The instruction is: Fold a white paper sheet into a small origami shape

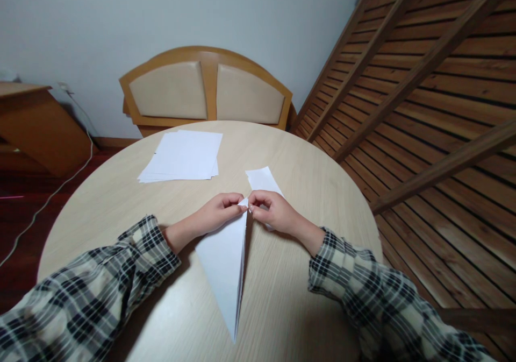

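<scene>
A sheet of white paper [228,265], folded into a long layered triangle, points down toward the near side of the table. Pinched at its upper end, it is gripped by my left hand [221,211], the thumb lying over the top corner. My right hand [274,210] meets the same corner from the right, thumb and index finger pinched together on its tip. Partly under the right hand lies a narrow white paper strip [264,179]; the hand covers its middle.
The round wooden table [314,297] bears a loose stack of white sheets [185,155] at its far left. Behind it stands a padded headboard [169,90]. Wooden slats [423,163] lean along the right. A cable [52,195] runs across the floor near a wooden desk [44,125].
</scene>
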